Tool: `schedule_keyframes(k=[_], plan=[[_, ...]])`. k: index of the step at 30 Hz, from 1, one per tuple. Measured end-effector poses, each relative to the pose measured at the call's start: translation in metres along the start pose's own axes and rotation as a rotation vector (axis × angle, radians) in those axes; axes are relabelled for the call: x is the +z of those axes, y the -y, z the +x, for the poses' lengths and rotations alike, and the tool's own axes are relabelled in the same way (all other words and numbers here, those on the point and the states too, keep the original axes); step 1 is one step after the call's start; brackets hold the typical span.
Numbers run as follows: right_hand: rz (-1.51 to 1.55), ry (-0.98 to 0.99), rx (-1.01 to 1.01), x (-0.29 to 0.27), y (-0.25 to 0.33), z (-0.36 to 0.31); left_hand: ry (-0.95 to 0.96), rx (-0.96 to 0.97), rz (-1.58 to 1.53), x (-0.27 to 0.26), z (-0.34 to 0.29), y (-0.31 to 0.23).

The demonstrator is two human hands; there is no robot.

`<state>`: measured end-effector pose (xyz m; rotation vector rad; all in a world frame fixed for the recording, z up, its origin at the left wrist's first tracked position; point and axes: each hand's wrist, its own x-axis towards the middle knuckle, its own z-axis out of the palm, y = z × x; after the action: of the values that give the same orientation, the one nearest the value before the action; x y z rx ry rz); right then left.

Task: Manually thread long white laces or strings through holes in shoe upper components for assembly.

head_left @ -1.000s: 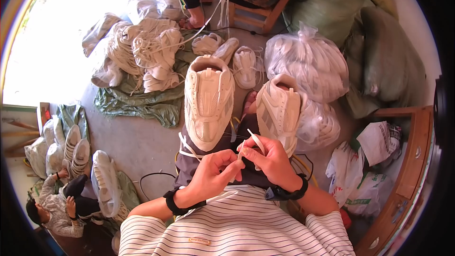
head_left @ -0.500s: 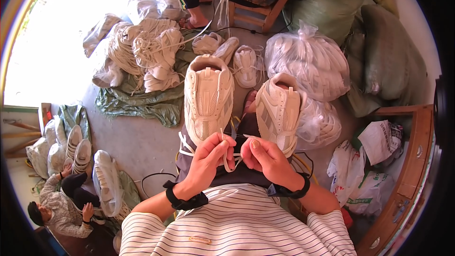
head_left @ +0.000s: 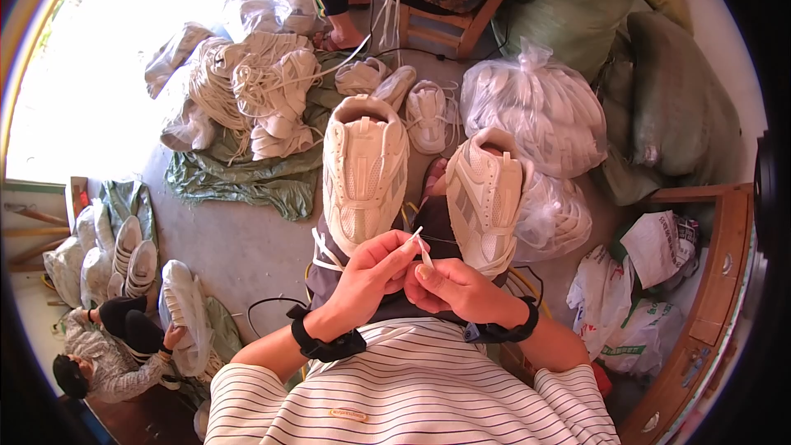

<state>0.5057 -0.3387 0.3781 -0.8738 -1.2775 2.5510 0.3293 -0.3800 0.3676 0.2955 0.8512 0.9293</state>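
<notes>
One white shoelace (head_left: 423,250) is located between the operator's fingertips, above the lap and near the toe end of the left sneaker (head_left: 365,173).

Grip state: the left hand (head_left: 372,269) has thumb and forefinger together, clamped on the lace near a free end that projects upward. The right hand (head_left: 455,287) pinches the same lace lower down, thumb uppermost, with the other fingers curled under. The hands are just beside each other; whether they touch is unclear.

Workpieces: the left sneaker points its toe toward the operator, tongue and eyelet rows facing up. The right sneaker (head_left: 484,198) is tilted, one eyelet row exposed. Each appears carried by a leg of the dark trousers (head_left: 432,219); the contact is hidden. A white lace loop (head_left: 325,250) shows at the left edge of the left sneaker's toe; its connection to the held lace cannot be traced.

Surroundings: a heap of white shoes and cords (head_left: 239,86) covers the far part of the green plastic sheet (head_left: 243,189), whose near edge is exposed on the floor (head_left: 247,259).

Step in hand (judged): fingertip handling of the lace end. From this position, the next move calls for a firm pinch on one side, controlled release on the other, and a clear free tip.
</notes>
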Motion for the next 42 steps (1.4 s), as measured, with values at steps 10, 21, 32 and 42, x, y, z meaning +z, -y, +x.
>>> schedule_keyframes(k=[10, 21, 32, 42], plan=[[-0.114, -0.116, -0.043, 0.017, -0.002, 0.021, -0.042, 0.092, 0.079, -0.022, -0.014, -0.002], [-0.265, -0.406, -0.103, 0.029, 0.007, 0.054, -0.196, 0.314, 0.022, -0.058, -0.029, -0.019], [0.165, -0.228, -0.087, 0.066, -0.027, 0.089, -0.164, 0.553, -0.117, -0.069, -0.039, -0.055], [0.018, -0.158, -0.005, 0.084, -0.04, 0.089, -0.154, 0.52, -0.357, -0.079, -0.03, -0.073]])
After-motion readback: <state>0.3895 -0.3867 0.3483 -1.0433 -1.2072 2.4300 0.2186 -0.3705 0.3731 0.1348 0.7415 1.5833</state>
